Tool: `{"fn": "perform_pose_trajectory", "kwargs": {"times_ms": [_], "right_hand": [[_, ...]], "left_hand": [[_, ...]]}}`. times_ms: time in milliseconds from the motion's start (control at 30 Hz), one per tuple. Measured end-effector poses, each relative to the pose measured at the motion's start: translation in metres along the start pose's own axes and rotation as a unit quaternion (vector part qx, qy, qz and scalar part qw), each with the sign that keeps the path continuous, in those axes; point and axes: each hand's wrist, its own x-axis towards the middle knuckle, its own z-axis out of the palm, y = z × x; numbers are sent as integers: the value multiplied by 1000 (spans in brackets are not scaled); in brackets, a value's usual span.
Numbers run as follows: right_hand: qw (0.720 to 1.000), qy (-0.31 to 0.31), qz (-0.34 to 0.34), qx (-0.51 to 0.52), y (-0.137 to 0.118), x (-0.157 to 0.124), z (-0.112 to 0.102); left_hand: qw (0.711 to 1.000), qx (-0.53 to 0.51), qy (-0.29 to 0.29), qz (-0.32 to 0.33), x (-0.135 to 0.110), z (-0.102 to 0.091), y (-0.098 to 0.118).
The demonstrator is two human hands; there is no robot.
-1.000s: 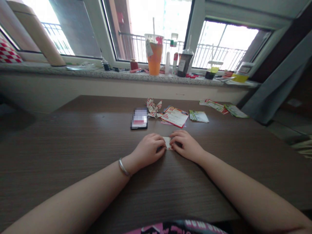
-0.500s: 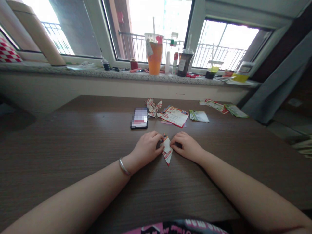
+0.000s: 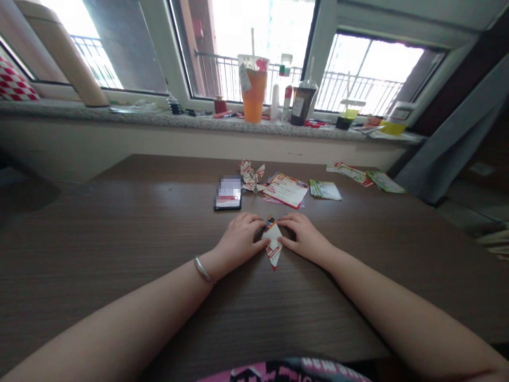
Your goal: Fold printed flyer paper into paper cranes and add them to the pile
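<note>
Pinch eased — left hand [image 3: 239, 240] and right hand [image 3: 303, 239] lie open, fingertips just touching the folded paper kite [image 3: 273, 245] — nothing gripped.

Ahead of the left hand [image 3: 238, 239]: phone [image 3: 229, 193]; origami crane [image 3: 250, 176]

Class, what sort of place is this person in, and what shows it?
Probably a home, perhaps a flat: a wood-grain table, a stone windowsill crowded with drink cups, and a balcony railing outside the windows.
</note>
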Motion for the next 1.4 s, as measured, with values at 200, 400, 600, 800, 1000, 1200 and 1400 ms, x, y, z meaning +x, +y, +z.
{"fn": "perform_pose_trajectory", "kwargs": {"times_ms": [200,400,600,800,1000,1200,1400], "right_hand": [[1000,3,-1,13,2,-1,2],[999,2,-28,42,-2,1,-3],[999,-28,-26,21,-7,1,-6],[998,-31,-40,-28,-6,-1,-6],[996,-44,-49,-62,-8,-2,-8],[997,-57,-56,-16,-8,-3,-10],[996,-69,-46,-24,-12,-5,-14]], "left_hand": [[1000,-26,4,2,2,-3,2],[997,-79,12,22,4,-1,1],[997,-67,15,41,5,1,-2],[996,-73,6,56,6,6,-6],[995,-52,-6,82,6,6,-8],[992,-48,-33,108,5,1,-8],[991,-5,-56,123,4,-3,-7]]}}
